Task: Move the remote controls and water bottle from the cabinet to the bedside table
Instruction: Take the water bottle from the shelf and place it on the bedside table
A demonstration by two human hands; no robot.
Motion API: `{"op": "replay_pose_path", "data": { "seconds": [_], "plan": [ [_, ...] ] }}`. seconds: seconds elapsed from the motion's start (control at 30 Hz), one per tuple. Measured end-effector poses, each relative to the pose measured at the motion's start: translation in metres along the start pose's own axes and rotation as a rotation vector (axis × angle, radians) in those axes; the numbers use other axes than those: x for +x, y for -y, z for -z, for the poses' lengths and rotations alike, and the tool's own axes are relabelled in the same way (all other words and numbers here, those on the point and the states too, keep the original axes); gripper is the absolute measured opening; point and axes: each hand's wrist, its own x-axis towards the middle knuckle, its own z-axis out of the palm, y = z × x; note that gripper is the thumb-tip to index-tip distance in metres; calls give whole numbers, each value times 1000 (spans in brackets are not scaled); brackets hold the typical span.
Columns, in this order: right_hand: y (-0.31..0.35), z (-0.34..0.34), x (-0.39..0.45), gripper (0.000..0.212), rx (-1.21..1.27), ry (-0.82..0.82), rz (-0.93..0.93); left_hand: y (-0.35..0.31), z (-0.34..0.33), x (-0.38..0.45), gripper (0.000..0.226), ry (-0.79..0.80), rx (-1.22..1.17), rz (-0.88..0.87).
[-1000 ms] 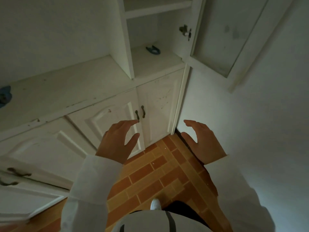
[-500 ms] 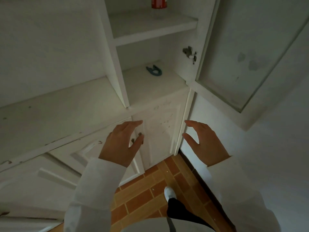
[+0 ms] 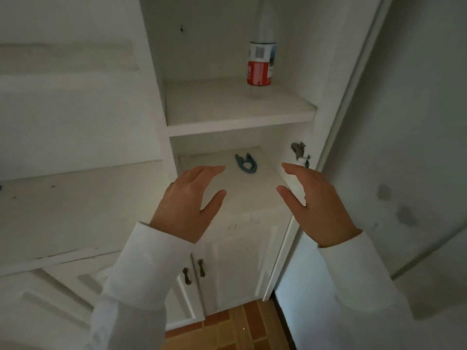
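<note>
Both hands, left hand and right hand, hang empty, fingers spread; the water bottle stands above them, best gripped around its labelled middle, upright

Water bottle top cut off by upper frame edge, clear neck blurred against cabinet back. Label text unreadable. Small blue object on lower shelf too blurred to identify.

single head cam, looking forward and slightly down at close range into the open cabinet, floor at bottom edge
</note>
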Motion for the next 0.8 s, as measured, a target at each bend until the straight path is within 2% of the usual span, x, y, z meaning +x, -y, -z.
{"op": "replay_pose_path", "data": {
  "seconds": [0.23, 0.37, 0.63, 0.8],
  "plan": [
    [7, 35, 82, 45, 53, -163, 97, -9, 14, 84, 44, -157, 2, -39],
    [9, 48, 127, 43, 77, -231, 106, -4, 11, 134, 41, -176, -14, -7],
    [7, 56, 223, 43, 118, -288, 60, 5, -13, 223, 47, 4, -4, 186],
    [7, 56, 280, 48, 114, -295, 38, 10, -31, 269, 61, 167, 46, 287]
  ]
}}
